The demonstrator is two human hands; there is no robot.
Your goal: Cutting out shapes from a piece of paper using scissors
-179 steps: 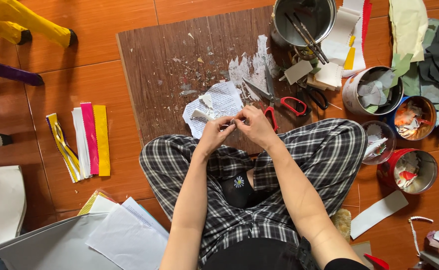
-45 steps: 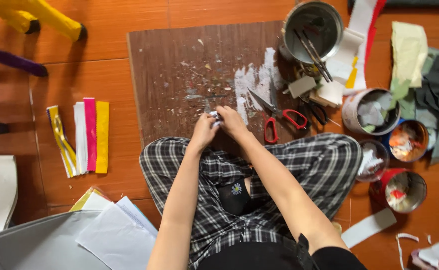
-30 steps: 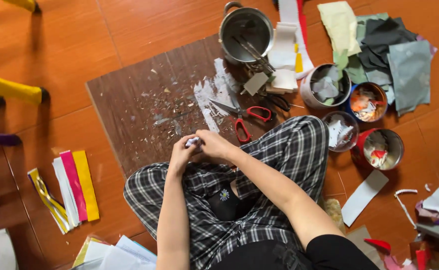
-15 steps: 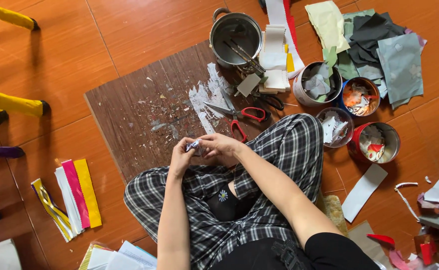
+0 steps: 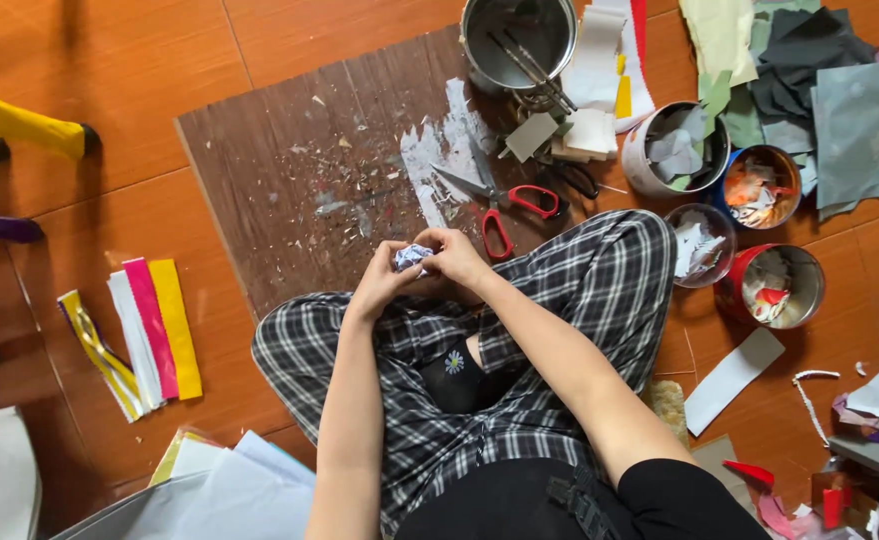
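Observation:
I sit cross-legged on the floor in checked trousers. Both hands meet over my lap at the near edge of a dark brown board (image 5: 289,190). My left hand (image 5: 381,282) and my right hand (image 5: 453,258) together pinch a small crumpled wad of white patterned paper (image 5: 411,257) between the fingertips. Just beyond my right hand, red-handled scissors (image 5: 504,203) lie on the board beside a smear of white scraps (image 5: 439,160).
A metal pot (image 5: 517,40) holding thin tools stands at the board's far edge. Several tins of paper scraps (image 5: 754,190) stand to the right, with grey and green sheets (image 5: 819,90) behind. Coloured paper strips (image 5: 144,335) lie left; white sheets (image 5: 229,490) lie near left.
The paper, a flat sheet six seconds ago, is now a small wad squeezed between both hands. The view has shifted; the hands stay over the lap.

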